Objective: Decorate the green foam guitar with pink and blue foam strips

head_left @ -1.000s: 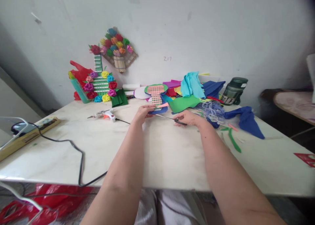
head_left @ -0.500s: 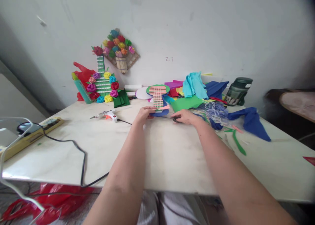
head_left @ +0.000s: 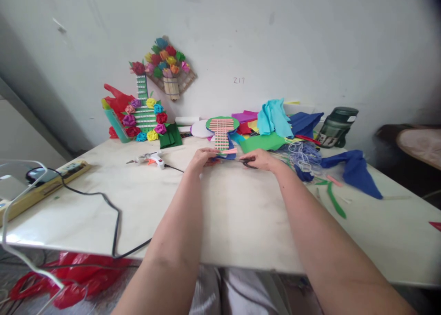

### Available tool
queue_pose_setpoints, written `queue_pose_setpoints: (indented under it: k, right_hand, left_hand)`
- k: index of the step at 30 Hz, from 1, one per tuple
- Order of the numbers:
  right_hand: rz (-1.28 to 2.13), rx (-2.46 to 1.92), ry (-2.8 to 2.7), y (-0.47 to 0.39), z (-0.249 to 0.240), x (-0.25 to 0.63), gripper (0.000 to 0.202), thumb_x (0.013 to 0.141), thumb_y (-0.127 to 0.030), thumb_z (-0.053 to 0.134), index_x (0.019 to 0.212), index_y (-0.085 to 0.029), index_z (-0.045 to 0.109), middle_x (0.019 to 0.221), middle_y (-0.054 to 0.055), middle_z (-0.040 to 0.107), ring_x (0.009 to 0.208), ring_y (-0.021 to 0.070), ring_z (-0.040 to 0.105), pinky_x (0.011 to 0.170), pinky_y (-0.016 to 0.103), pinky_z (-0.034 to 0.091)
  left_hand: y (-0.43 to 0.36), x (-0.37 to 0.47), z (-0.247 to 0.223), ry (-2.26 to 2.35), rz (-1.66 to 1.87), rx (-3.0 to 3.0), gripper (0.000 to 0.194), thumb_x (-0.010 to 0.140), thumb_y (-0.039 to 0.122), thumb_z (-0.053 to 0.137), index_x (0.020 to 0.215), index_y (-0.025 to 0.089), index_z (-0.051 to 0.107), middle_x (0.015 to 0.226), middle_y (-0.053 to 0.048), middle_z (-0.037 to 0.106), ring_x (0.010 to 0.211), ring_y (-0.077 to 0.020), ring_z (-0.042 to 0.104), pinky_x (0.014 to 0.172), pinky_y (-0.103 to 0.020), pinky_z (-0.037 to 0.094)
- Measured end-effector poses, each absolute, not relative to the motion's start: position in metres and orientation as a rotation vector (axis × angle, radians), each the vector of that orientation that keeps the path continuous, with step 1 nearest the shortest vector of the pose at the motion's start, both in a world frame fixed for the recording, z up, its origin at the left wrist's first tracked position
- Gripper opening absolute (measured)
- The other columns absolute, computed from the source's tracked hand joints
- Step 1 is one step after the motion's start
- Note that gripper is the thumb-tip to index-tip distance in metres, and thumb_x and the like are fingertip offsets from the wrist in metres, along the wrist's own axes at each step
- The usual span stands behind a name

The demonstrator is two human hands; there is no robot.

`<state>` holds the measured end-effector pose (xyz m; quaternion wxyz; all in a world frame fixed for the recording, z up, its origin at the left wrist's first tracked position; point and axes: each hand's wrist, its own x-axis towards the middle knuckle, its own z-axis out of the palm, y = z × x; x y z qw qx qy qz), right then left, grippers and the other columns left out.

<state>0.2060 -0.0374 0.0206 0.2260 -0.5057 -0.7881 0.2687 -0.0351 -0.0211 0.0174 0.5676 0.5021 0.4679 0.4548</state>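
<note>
A white, marble-patterned table point(head_left: 241, 227) spreads beneath both hands. Left of the left hand point(head_left: 206, 157) lies a white hot glue gun point(head_left: 159, 161); much farther left is a yellow power strip point(head_left: 57, 185), with black cord point(head_left: 119, 214) looping nearer the table's front edge. Just beyond the right hand point(head_left: 258, 160) is a green paper sheet point(head_left: 263, 142). To that hand's right lie a tangled string bundle point(head_left: 303, 155), then dark blue crepe paper point(head_left: 361, 172), with a curved green strip point(head_left: 334, 202) nearer. The floor point(head_left: 119, 292), below and left of the left hand, carries a red plastic bag point(head_left: 82, 278).
</note>
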Motion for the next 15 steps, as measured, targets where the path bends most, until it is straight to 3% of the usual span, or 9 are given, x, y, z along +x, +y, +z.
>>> queue_pose_setpoints:
  k: [11,15]
  right_hand:
    - [0.554,-1.407,-2.196,-0.0310,0.0146,0.2107,0.036,0.067,-0.015,0.060,0.102,-0.021,0.071,0.088,0.000,0.073,0.075,0.0139,0.065,0.068,0.018,0.048]
    - [0.461,-1.419,-2.191,-0.0317,0.0162,0.2095,0.035,0.066,-0.014,0.063,0.099,-0.023,0.072,0.085,-0.001,0.073,0.070,0.0137,0.065,0.065,0.018,0.048]
  left_hand:
    - [-0.0179,-0.0379,0.0176,0.974,0.990,1.136,0.026,0.064,0.022,0.058,0.085,0.010,0.067,0.072,-0.010,0.069,0.065,-0.0193,0.067,0.064,-0.028,0.052]
    - [-0.0169,-0.0426,0.0148,0.901,0.982,1.209,0.036,0.058,0.012,0.054,0.092,0.010,0.065,0.075,-0.009,0.069,0.070,-0.0198,0.067,0.069,-0.029,0.051]
